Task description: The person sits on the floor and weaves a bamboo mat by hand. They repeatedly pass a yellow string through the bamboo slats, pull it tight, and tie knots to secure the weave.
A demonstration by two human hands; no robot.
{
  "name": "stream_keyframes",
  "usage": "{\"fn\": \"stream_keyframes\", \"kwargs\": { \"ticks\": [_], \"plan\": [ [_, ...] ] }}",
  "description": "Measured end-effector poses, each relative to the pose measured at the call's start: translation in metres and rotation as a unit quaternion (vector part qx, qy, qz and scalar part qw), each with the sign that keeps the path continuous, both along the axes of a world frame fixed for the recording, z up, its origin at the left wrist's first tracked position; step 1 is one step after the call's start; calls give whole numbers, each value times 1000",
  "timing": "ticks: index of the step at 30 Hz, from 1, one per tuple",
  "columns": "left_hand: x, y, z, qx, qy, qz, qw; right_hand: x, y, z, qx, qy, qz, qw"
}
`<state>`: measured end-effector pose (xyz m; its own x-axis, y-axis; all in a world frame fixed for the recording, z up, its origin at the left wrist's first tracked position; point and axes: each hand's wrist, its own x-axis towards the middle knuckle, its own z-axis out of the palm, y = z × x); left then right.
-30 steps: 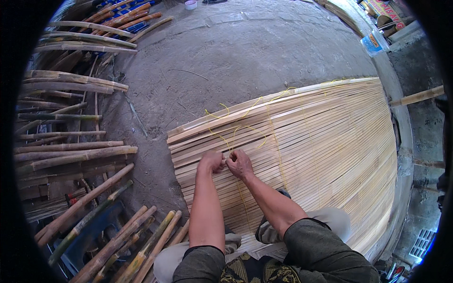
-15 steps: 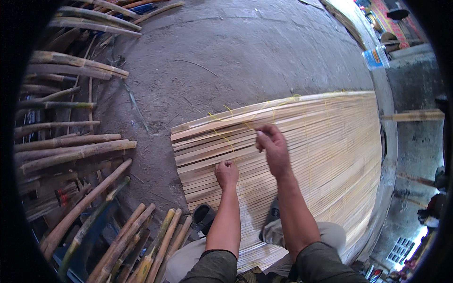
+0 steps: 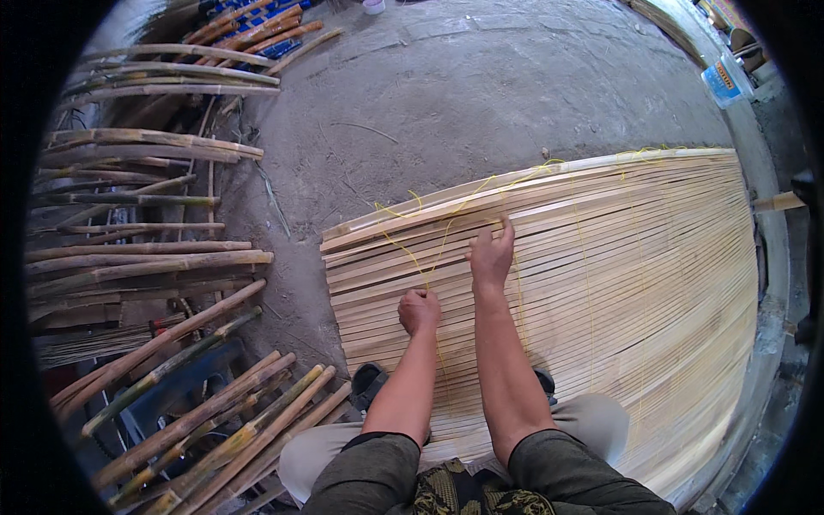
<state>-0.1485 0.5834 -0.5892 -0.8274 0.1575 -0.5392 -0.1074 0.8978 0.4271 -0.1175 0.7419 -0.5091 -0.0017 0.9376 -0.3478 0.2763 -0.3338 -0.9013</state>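
A mat of narrow pale bamboo slats [image 3: 618,275] lies on the ground under me, with thin yellow string [image 3: 397,241] crossing it in several rows. My left hand [image 3: 419,311] is closed over the slats near the mat's left end, pinching the string, which runs up from its fingertips in a V toward the far edge. To its right and a little farther off, my right hand [image 3: 492,257] is just above the slats. Its index finger points away from me and the thumb stands apart. Whether string touches its fingertips is hard to make out.
Cut bamboo poles [image 3: 154,268] are stacked along the left, their ends pointing toward the mat. Loose yellow string [image 3: 558,163] trails along the mat's far edge. A plastic bucket [image 3: 726,81] stands at the far right. My feet, in dark footwear [image 3: 369,384], are on or beside the mat.
My right hand has gone from a raised pinch to lower over the slats, its index finger now extended. My left hand keeps its pinch. The view has shifted, showing more poles.
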Motion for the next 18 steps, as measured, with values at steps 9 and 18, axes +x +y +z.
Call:
{"fn": "stream_keyframes", "kwargs": {
  "ticks": [9, 18],
  "plan": [
    [10, 11, -1, -18, 184, 37, 982, 28, -68, -109, -221, -52, 74, 971],
    [19, -3, 18, -12, 86, 2, 996, 26, -105, -73, -291, -109, 101, 945]
  ]
}}
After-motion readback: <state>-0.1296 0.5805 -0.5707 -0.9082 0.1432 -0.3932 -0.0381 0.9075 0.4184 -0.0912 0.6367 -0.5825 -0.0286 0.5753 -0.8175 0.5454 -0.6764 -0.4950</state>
